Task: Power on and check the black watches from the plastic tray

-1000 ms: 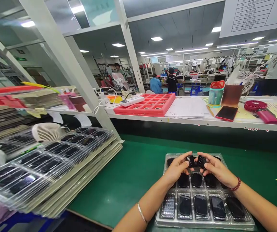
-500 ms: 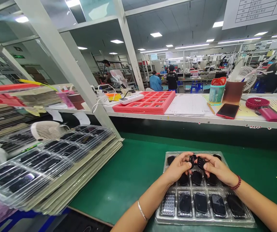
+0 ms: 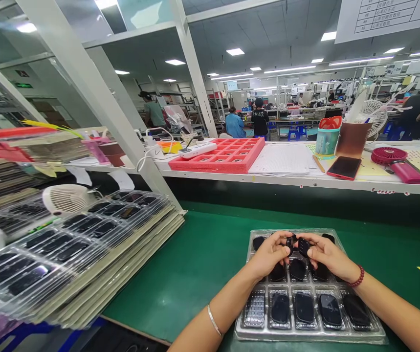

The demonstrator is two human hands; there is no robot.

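Observation:
My left hand (image 3: pixel 273 253) is closed, pinching a small black part (image 3: pixel 290 243) whose exact kind I cannot make out. Close beside it, my right hand (image 3: pixel 330 256) grips a black watch body (image 3: pixel 304 247) between thumb and fingers, tilted on edge. Both pieces are held near each other above a clear plastic tray (image 3: pixel 305 336); I cannot tell whether they touch. Black rounded-rectangle watch bodies (image 3: pixel 304 307) sit in the tray's pockets, and the front left pocket (image 3: pixel 255 309) shows bare ridged plastic. My hands hide part of the back rows.
At left stands a stack of filled trays (image 3: pixel 121 274) with a white fan (image 3: pixel 66 199) on top. A shelf (image 3: pixel 268 179) behind the green tabletop (image 3: pixel 158 288) carries a red foam tray (image 3: pixel 210 166), papers, a phone (image 3: pixel 344 167) and a magenta fan (image 3: pixel 396 164). People are in the background.
My hands and the pieces in them keep almost the same pose. The view has shifted slightly. A person in the background at left has moved a little leftward.

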